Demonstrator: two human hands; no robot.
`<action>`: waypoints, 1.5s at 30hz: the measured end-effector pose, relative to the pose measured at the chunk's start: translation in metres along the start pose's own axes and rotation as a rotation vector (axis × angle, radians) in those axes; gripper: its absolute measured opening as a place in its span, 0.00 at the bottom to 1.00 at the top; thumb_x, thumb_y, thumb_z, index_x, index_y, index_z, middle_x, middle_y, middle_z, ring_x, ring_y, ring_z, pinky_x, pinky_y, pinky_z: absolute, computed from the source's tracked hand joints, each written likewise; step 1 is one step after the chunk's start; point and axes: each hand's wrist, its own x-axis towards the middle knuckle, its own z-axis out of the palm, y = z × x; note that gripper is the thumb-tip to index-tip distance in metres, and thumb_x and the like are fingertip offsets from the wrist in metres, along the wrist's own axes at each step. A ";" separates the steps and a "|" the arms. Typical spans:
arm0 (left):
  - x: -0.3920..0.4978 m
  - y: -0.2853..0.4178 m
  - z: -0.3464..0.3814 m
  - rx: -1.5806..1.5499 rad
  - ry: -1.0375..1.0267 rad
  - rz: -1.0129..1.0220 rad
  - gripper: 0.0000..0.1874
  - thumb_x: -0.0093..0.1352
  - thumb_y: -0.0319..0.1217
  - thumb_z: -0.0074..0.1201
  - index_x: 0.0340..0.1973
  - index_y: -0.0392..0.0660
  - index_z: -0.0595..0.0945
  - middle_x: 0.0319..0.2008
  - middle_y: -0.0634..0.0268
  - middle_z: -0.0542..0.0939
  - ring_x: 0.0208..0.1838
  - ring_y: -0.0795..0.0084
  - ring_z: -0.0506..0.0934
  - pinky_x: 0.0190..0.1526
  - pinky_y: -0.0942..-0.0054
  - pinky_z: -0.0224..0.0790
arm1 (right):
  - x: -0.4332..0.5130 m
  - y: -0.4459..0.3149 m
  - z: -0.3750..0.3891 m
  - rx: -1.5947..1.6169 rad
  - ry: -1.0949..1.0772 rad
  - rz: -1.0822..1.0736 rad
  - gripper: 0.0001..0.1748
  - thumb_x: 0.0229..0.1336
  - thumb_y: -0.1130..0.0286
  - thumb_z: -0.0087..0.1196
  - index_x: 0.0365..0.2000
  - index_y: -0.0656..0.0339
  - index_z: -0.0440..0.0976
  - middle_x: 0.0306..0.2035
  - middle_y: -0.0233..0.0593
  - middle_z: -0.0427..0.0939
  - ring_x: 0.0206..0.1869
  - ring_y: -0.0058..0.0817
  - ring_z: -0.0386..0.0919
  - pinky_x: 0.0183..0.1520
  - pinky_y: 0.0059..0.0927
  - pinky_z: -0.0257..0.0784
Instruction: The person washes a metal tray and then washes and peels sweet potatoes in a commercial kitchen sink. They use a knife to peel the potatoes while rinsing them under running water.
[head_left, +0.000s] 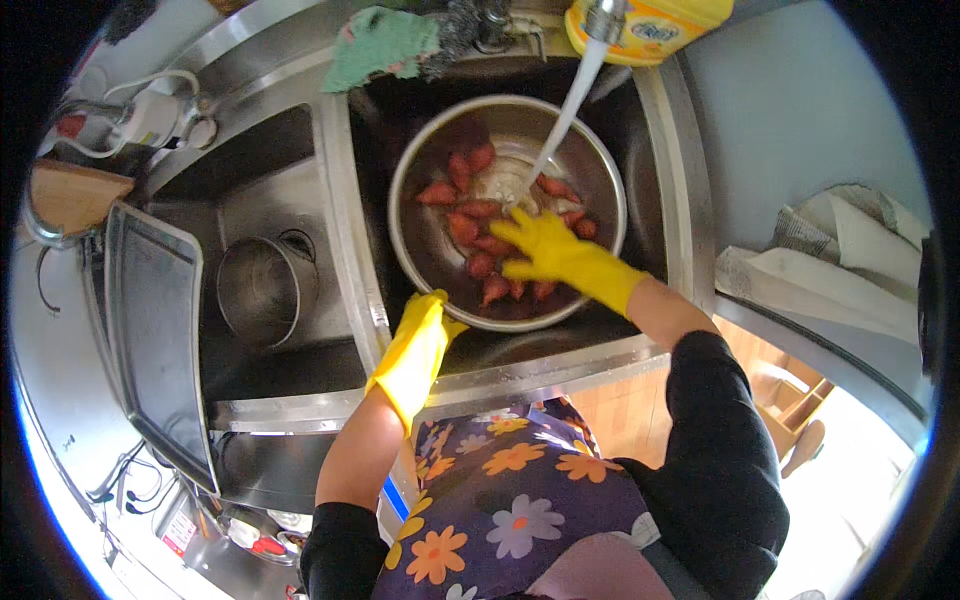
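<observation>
A wide stainless steel bowl (619, 217) sits in the right sink basin, with several reddish sweet potatoes (463, 229) lying in water inside it. From the faucet (604, 22) a stream of water (574, 97) pours into the bowl. My left hand (417, 341), in a yellow rubber glove, grips the bowl's near-left rim. Over the sweet potatoes is my right hand (551, 247), also gloved in yellow, its fingers spread and slightly blurred. Whether its fingertips touch any of them I cannot tell.
A metal pot (259, 292) lies in the left basin, beside a leaning metal tray (157, 345). Behind the sink are a green cloth (386, 45) and a yellow plastic jug (652, 30). Crumpled cloths (832, 270) rest on the right counter. A steel divider (349, 225) separates the basins.
</observation>
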 end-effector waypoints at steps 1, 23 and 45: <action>0.000 0.000 0.001 0.015 -0.017 0.007 0.21 0.74 0.24 0.40 0.63 0.42 0.67 0.63 0.45 0.70 0.62 0.42 0.73 0.61 0.34 0.70 | -0.006 -0.017 0.006 -0.114 -0.068 0.036 0.36 0.58 0.49 0.57 0.65 0.49 0.65 0.66 0.55 0.65 0.60 0.61 0.70 0.62 0.54 0.66; 0.000 -0.008 0.004 0.020 0.062 0.024 0.22 0.74 0.24 0.42 0.64 0.42 0.66 0.63 0.46 0.70 0.64 0.44 0.72 0.61 0.38 0.71 | 0.082 0.021 0.023 -0.091 0.239 0.154 0.39 0.55 0.55 0.59 0.66 0.54 0.63 0.62 0.54 0.69 0.63 0.55 0.67 0.65 0.54 0.60; -0.009 0.003 0.008 -0.030 -0.128 0.079 0.25 0.74 0.28 0.45 0.67 0.40 0.63 0.64 0.44 0.69 0.62 0.44 0.73 0.60 0.41 0.74 | 0.006 -0.023 -0.005 0.055 -0.063 -0.119 0.35 0.57 0.51 0.59 0.64 0.48 0.68 0.67 0.48 0.66 0.67 0.50 0.64 0.68 0.57 0.56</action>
